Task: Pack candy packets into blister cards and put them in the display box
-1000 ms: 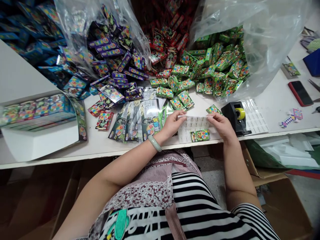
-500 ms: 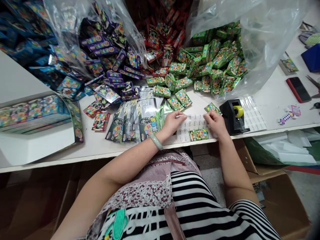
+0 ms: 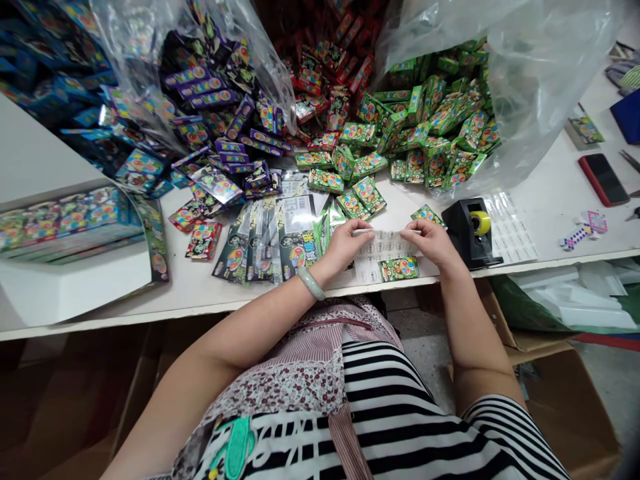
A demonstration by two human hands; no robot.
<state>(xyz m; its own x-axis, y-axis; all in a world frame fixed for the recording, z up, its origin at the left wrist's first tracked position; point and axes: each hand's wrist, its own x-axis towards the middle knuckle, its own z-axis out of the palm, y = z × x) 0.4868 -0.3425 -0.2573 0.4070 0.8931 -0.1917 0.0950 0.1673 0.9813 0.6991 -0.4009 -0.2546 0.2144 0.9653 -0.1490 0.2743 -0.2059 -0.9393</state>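
Note:
A white sheet of round stickers lies at the table's front edge, its far edge raised. My left hand pinches that edge on the left. The fingers of my right hand are closed on the same edge farther right. On the sheet, between and below my hands, rests one small green candy box. Another green box lies just beyond my right hand. Flat dark printed pouches are fanned out left of my left hand.
Piles of purple boxes, red boxes and green boxes fill the back. A black tape dispenser stands right of my right hand. An open white carton is at left; a phone lies at right.
My right hand has shifted slightly left along the sheet's far edge, and its fingers are nearer my left hand. The view has moved a little.

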